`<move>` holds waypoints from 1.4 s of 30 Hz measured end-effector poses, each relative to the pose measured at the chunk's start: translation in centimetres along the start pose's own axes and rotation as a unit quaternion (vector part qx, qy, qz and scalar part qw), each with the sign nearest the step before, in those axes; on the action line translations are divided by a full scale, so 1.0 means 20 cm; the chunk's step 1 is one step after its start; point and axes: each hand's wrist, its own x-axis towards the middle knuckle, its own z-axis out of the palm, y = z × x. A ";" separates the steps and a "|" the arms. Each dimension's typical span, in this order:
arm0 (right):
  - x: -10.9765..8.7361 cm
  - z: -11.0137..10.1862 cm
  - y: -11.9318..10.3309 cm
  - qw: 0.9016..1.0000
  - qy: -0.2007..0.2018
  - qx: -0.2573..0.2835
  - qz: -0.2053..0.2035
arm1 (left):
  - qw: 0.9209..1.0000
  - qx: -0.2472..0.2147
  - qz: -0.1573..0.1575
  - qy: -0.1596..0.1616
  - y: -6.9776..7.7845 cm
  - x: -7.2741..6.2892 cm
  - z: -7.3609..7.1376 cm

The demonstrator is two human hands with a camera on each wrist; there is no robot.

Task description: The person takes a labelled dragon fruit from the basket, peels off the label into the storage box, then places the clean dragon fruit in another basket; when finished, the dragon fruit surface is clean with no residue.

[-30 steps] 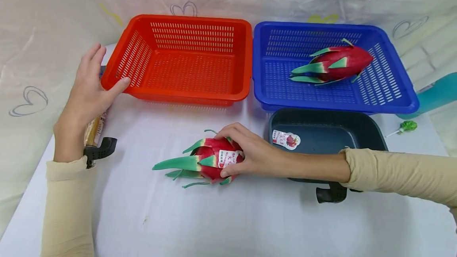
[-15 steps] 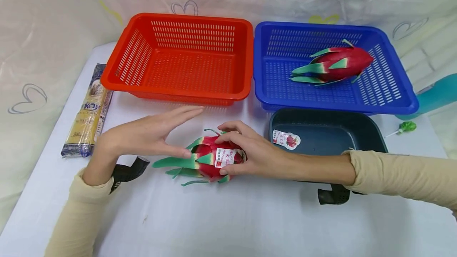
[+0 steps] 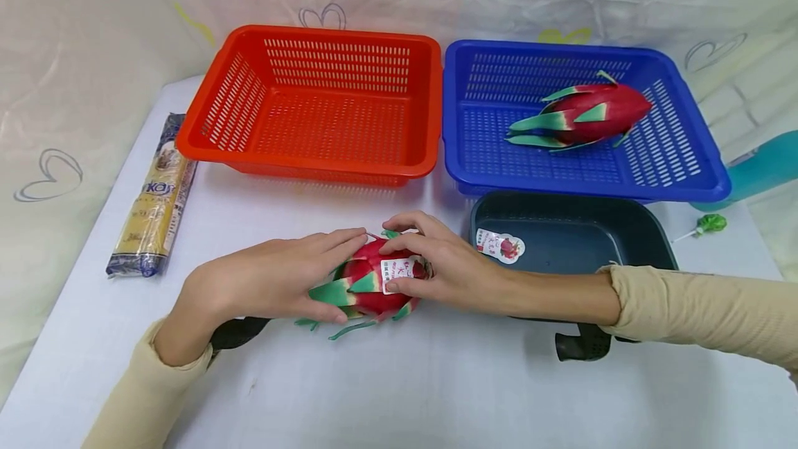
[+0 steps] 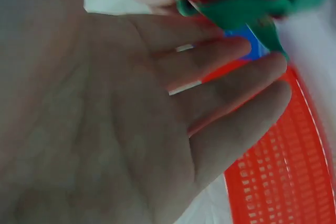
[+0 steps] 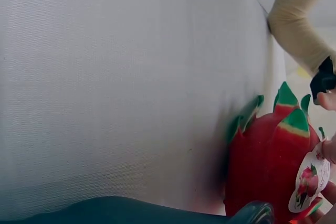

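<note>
A red dragon fruit (image 3: pixel 358 270) with green leaf tips lies on the white table, a printed sticker (image 3: pixel 395 270) on its upper side. My right hand (image 3: pixel 458 269) grips its right end, fingers bent over the far side and thumb at the sticker's edge. In the right wrist view the thumb (image 5: pixel 329 149) presses on the sticker. From the left, my left hand (image 3: pixel 271 279) reaches over the leafy end, which it partly hides. Its fingers (image 4: pixel 236 129) are straight in the left wrist view, with green leaves (image 4: pixel 247 9) beside them.
Behind stand a red basket (image 3: pixel 312 170) and a blue basket (image 3: pixel 580 189) holding another dragon fruit (image 3: pixel 607 113). A dark tray (image 3: pixel 561 248) with a sticker (image 3: pixel 501 245) sits at right, near a green lollipop (image 3: pixel 711 223) and turquoise bottle (image 3: pixel 769 165). A pasta packet (image 3: pixel 149 217) lies left.
My left hand has come from the red basket's left side down and right to the dragon fruit's leafy end. The right hand keeps its grip; the fruit has turned slightly.
</note>
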 end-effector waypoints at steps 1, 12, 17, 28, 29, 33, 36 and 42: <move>0.00 0.00 0.00 1.000 0.000 0.002 0.000 | 1.000 -0.001 0.005 0.000 0.01 -0.01 0.00; 0.00 0.02 0.00 1.000 0.017 0.025 -0.001 | 0.998 -0.029 0.046 0.012 0.00 0.05 0.04; -0.01 0.02 0.00 0.999 0.028 0.018 0.003 | 0.998 -0.036 0.047 0.015 -0.02 0.09 0.07; -0.01 0.01 0.00 0.997 0.065 0.011 -0.036 | 0.997 -0.066 0.022 0.032 0.00 0.14 0.09; 0.00 0.01 0.00 0.997 0.065 0.013 -0.040 | 0.997 -0.065 0.022 0.031 0.00 0.14 0.09; 0.01 0.00 0.00 0.997 0.055 0.020 -0.048 | 0.997 -0.061 0.022 0.027 0.01 0.15 0.09; 0.01 0.01 0.00 0.997 0.048 0.033 -0.042 | 0.998 -0.063 0.014 0.022 0.01 0.14 0.09; 0.00 0.00 -0.01 0.998 0.038 0.055 -0.023 | 0.997 -0.069 0.012 0.025 0.01 0.13 0.10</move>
